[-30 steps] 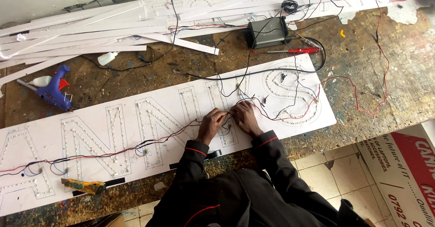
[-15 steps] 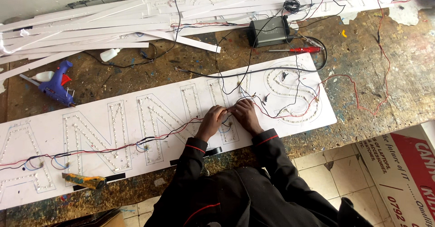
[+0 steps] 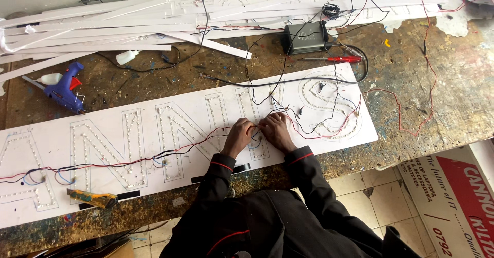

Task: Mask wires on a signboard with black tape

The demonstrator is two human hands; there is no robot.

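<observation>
Hands unmoved since before, left hand [image 3: 240, 134] and right hand [image 3: 276, 130] pinching wires [image 3: 257, 132], fingertips hidden

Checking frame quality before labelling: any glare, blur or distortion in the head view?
Head view: even, soft light with faint shadows; the white sign board is bright but its outlines stay readable; no motion blur on the left hand or right hand; thin wires are sharp; slight wide-angle bending at the table edge.

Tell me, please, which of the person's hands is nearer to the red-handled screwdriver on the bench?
Right. The right hand lies below and left of the screwdriver, on the white sign board; the left hand sits farther left still.
</observation>
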